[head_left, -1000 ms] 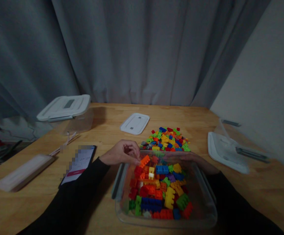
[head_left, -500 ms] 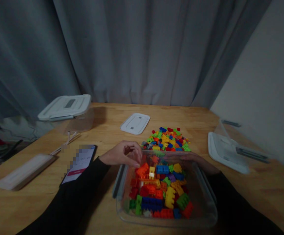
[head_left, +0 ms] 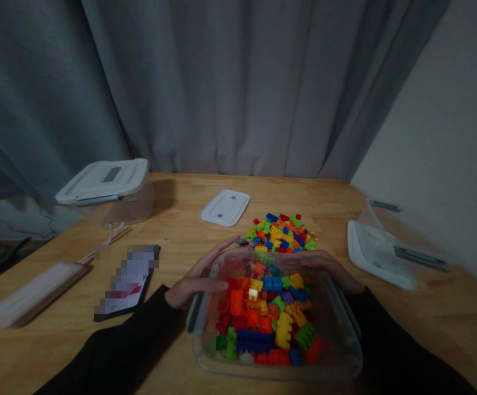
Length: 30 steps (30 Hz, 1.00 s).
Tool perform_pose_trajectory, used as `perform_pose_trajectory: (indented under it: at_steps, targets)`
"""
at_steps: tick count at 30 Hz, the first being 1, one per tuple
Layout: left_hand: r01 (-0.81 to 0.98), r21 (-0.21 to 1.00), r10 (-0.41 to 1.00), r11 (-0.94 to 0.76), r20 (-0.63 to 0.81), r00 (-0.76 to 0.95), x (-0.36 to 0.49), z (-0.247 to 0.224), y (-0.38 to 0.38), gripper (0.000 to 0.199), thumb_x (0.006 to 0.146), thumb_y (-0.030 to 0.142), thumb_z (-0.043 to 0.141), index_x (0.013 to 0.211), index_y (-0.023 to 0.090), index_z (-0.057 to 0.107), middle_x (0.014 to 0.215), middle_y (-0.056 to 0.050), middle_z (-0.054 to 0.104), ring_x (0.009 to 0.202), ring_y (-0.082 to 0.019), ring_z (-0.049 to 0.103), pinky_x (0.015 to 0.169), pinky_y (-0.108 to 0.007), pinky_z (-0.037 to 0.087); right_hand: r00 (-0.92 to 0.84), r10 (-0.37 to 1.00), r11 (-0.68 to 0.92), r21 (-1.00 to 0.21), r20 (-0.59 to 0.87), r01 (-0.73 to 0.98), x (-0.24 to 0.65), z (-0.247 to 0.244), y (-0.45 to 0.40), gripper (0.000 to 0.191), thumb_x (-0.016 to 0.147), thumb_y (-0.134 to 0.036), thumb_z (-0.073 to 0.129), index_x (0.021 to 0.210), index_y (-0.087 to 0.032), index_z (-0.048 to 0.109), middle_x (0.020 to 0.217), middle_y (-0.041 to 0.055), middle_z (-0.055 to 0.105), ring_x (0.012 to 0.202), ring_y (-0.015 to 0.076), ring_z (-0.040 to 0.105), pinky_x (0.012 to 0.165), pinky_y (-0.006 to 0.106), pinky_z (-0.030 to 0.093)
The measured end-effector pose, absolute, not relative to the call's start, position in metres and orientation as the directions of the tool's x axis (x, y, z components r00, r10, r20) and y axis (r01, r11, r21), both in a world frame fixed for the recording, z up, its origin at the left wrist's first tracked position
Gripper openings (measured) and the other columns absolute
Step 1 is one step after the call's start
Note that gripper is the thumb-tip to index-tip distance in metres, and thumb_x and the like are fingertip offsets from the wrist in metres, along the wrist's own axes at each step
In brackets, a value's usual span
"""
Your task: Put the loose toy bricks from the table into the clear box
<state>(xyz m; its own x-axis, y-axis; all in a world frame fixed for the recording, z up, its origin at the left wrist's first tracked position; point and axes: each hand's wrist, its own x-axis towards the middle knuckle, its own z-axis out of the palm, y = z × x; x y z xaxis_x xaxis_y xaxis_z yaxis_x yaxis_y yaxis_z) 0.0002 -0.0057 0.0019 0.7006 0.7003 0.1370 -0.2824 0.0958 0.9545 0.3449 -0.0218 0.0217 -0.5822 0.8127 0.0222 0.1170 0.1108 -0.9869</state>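
In front of me is a clear plastic box [head_left: 277,370] with grey side clips, partly filled with toy building bricks [head_left: 258,323] in red, blue, yellow, green and orange. My left hand [head_left: 197,277] grips its far left corner, thumb over the rim and fingers along the outside. Around the far right corner lies my right hand [head_left: 332,269], its fingers stretched along the back wall and partly seen through the plastic. Just behind the box, a loose heap of similar bricks [head_left: 281,233] is spread on the wooden table.
A flat white lid [head_left: 225,207] lies behind the heap's left side. A lidded clear box [head_left: 133,200] stands far left, with a phone [head_left: 129,282] and a pale oblong bar with a cord [head_left: 36,293] nearer. At right, another clear box [head_left: 411,236] rests by a white lid [head_left: 359,249].
My left hand has moved from pinching above the bricks to gripping the box's left corner. An orange brick near that side now lies differently. My right hand stays at the box.
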Motion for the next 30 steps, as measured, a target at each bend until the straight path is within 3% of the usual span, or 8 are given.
perform_pose_trajectory:
  at_steps: [5,10,12,15,18,23,30]
  targets:
    - [-0.356,0.903,0.743,0.243,0.063,0.666,0.01,-0.006,-0.01,0.09,0.061,0.009,0.064,0.148,0.025,0.052,0.148,-0.008,0.062,0.145,-0.037,0.046,0.123,-0.056,0.027,-0.505,0.863,0.087,-0.988,0.01,0.129,0.351,0.015,-0.019,0.033,0.093,-0.041,0.057,0.114,-0.029,0.08,0.129,0.002,0.074,0.13,0.0315,0.062,0.12,0.05,0.039]
    - [-0.349,0.907,0.769,0.237,0.044,0.638,0.009,-0.011,-0.007,0.087,0.054,0.009,0.06,0.14,0.022,0.061,0.143,-0.007,0.067,0.144,-0.036,0.048,0.124,-0.053,0.028,-0.18,0.978,0.111,-0.994,0.108,0.008,0.366,0.004,0.004,0.036,0.094,-0.048,0.058,0.11,-0.023,0.078,0.12,0.0101,0.077,0.115,0.0303,0.069,0.104,0.049,0.053]
    - [-0.358,0.904,0.77,0.233,0.053,0.636,0.009,-0.012,-0.007,0.088,0.053,0.009,0.06,0.141,0.022,0.06,0.144,-0.008,0.066,0.145,-0.035,0.047,0.125,-0.053,0.026,-0.003,0.986,0.164,-0.98,0.165,0.115,0.369,0.003,0.018,0.032,0.089,-0.046,0.065,0.106,-0.021,0.078,0.112,0.0105,0.079,0.109,0.0289,0.071,0.1,0.046,0.053]
    - [-0.365,0.901,0.761,0.236,0.062,0.646,0.01,-0.014,-0.006,0.089,0.055,0.008,0.061,0.143,0.021,0.059,0.144,-0.009,0.065,0.144,-0.037,0.048,0.125,-0.054,0.025,0.108,0.952,0.211,-0.871,0.285,0.443,0.371,0.0,0.038,0.03,0.085,-0.046,0.068,0.099,-0.022,0.078,0.104,0.0084,0.079,0.1,0.0274,0.071,0.096,0.045,0.053]
    - [-0.381,0.89,0.747,0.249,0.074,0.661,0.011,-0.014,-0.006,0.085,0.057,0.01,0.06,0.142,0.022,0.06,0.145,-0.009,0.064,0.145,-0.036,0.047,0.124,-0.053,0.027,0.055,0.927,0.255,-0.73,0.371,0.634,0.372,-0.011,0.049,0.033,0.089,-0.046,0.062,0.101,-0.02,0.078,0.101,0.0097,0.078,0.091,0.0258,0.069,0.086,0.042,0.054]
    - [-0.338,0.907,0.716,0.25,0.062,0.696,0.011,-0.014,-0.004,0.071,0.058,0.012,0.063,0.128,0.022,0.07,0.136,-0.009,0.071,0.135,-0.037,0.057,0.12,-0.054,0.034,-0.098,0.888,0.339,-0.495,0.45,0.8,0.379,-0.038,0.047,0.024,0.088,-0.037,0.064,0.097,-0.019,0.078,0.1,0.0113,0.077,0.095,0.0279,0.068,0.094,0.046,0.05]
    - [-0.3,0.928,0.745,0.22,0.039,0.666,0.008,-0.016,-0.002,0.068,0.06,0.014,0.065,0.128,0.023,0.071,0.135,-0.007,0.071,0.136,-0.035,0.056,0.122,-0.053,0.031,-0.121,0.901,0.32,-0.45,0.416,0.834,0.384,-0.044,0.041,0.017,0.088,-0.037,0.065,0.086,-0.022,0.074,0.092,0.0079,0.075,0.093,0.0279,0.067,0.092,0.046,0.048]
